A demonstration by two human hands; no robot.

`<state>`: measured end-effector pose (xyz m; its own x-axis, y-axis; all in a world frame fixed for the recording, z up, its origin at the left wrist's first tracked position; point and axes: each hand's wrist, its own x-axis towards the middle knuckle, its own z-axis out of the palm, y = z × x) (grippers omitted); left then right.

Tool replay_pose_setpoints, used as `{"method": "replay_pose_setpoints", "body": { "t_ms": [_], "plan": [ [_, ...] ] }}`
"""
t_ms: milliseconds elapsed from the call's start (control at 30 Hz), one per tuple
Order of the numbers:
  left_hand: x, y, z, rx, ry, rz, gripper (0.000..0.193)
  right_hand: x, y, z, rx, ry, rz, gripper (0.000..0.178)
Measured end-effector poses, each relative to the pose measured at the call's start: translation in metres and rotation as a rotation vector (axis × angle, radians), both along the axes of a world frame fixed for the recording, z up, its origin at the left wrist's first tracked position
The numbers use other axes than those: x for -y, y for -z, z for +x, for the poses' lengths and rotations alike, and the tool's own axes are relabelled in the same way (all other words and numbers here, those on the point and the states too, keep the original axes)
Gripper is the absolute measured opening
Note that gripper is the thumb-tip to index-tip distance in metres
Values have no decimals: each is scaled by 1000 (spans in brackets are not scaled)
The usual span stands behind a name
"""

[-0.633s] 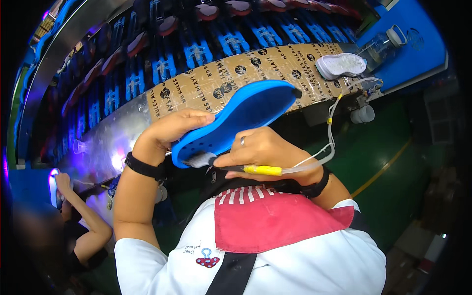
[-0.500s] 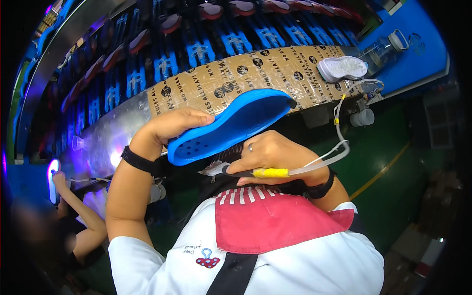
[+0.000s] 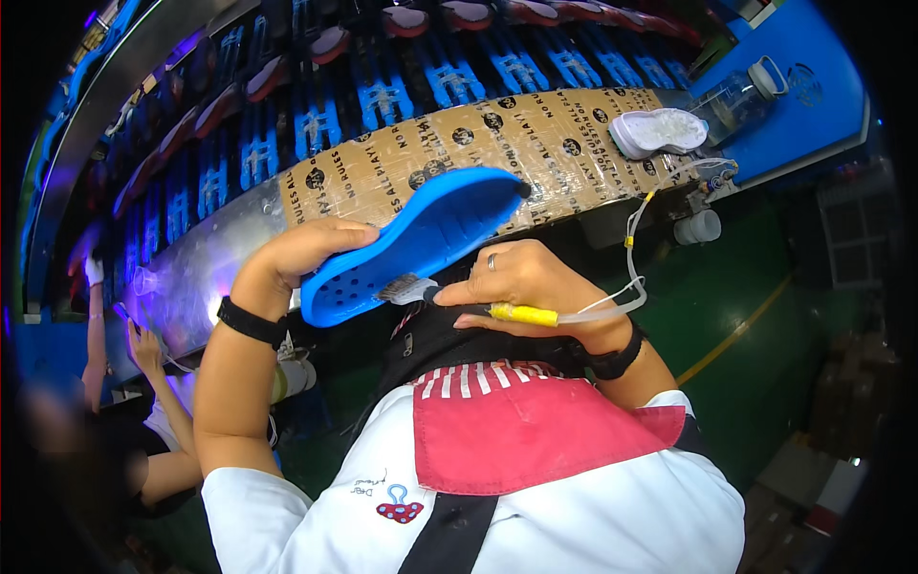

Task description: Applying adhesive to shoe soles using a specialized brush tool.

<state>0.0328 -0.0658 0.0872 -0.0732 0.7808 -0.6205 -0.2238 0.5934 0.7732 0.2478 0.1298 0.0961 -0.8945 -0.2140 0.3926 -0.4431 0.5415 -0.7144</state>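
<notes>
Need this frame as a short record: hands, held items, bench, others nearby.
left hand: grips the edge of the blue sole
right hand: holds the brush by its dark handle
brush position: bristles at the sole's holed end; contact hard to confirm
tube: clear, runs from the yellow grip toward the bench's right end
bench: cardboard, with a pale sole-shaped piece at its right end; clear bottle beyond
nearby: co-worker's hand at far left

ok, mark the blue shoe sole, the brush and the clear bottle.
Blue shoe sole (image 3: 421, 232): head view, middle of its inner face.
Brush (image 3: 411, 290): head view, pale brush head.
Clear bottle (image 3: 732, 103): head view, side of its body.
</notes>
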Motion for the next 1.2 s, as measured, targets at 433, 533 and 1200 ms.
{"method": "replay_pose_setpoints", "body": {
  "t_ms": [433, 533, 1200],
  "plan": [
    [28, 65, 45, 605, -914, 742, 66, -9, -7, 2, -42, 184, -188, 27],
    [38, 101, 50, 709, -972, 601, 76, -6, -6, 2, -19, 197, -227, 27],
    [-25, 53, 90, 973, -742, 1095, 72, 33, -37, -47, -419, 653, -105, 18]
  ]
}}
